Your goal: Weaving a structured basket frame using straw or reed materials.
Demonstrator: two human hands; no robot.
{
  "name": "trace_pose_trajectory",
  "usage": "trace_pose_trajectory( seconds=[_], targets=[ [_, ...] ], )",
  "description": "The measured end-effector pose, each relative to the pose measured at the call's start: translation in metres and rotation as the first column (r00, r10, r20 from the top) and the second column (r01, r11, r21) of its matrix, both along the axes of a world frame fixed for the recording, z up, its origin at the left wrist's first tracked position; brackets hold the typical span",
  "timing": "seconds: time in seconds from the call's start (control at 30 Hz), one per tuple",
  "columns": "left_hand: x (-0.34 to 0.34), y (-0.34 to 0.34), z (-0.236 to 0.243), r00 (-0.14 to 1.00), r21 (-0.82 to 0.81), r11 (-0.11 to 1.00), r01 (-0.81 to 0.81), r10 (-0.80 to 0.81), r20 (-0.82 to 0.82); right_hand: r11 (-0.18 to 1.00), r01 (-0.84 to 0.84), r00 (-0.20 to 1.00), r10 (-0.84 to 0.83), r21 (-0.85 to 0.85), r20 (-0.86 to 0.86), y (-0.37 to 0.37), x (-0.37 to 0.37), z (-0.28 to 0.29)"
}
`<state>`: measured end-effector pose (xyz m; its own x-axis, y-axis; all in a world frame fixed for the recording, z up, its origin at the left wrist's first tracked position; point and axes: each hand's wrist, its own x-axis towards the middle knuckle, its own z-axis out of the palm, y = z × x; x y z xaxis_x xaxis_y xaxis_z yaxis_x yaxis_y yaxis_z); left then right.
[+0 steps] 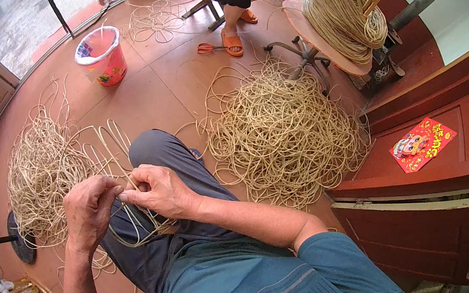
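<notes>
My left hand [90,204] and my right hand [166,192] meet over my lap, their fingertips pinched close together. Thin beige cord [134,235] runs through the fingers of my right hand and hangs in loops across my left thigh. My left hand pinches at the same spot, on what looks like the cord; the fingers cover the exact point. Beside my left knee lies a loose tangled heap of the cord [44,176]. A larger heap of cord [284,130] spreads over the floor beyond my right knee.
Ahead, a seated person in orange slippers [232,44] reaches toward a pink bin [103,57]. Orange-handled scissors [206,48] lie on the floor. A large cord coil [345,18] rests on a round-topped wheeled stand [314,32]. Red wooden doors [422,220] stand on the right.
</notes>
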<state>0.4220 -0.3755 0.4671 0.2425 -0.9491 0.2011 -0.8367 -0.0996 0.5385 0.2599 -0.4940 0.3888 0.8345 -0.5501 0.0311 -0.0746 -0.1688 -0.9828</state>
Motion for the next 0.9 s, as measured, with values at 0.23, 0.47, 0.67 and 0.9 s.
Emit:
trace_pose_trajectory(
  seconds=[0.23,0.47,0.67,0.9],
  targets=[
    [-0.0014,-0.0003,0.0000,1.000,-0.022,1.000,0.007,-0.007,0.015,1.000,0.012,1.000,-0.012,-0.004,0.005,0.0003,-0.0010,0.0016],
    [-0.0016,0.0006,-0.0009,1.000,-0.032,0.999,0.008,-0.007,0.023,1.000,-0.002,1.000,0.003,-0.026,0.014,0.0002,-0.0007,-0.0009],
    [-0.0023,0.0014,-0.0011,1.000,-0.025,1.000,-0.013,0.013,-0.007,1.000,-0.003,1.000,0.003,-0.007,0.023,0.0010,-0.0009,-0.0021],
    [-0.0026,0.0023,-0.0022,1.000,-0.024,1.000,-0.020,0.019,-0.010,1.000,-0.003,1.000,0.003,0.003,0.027,0.0015,-0.0004,-0.0033]
  ],
)
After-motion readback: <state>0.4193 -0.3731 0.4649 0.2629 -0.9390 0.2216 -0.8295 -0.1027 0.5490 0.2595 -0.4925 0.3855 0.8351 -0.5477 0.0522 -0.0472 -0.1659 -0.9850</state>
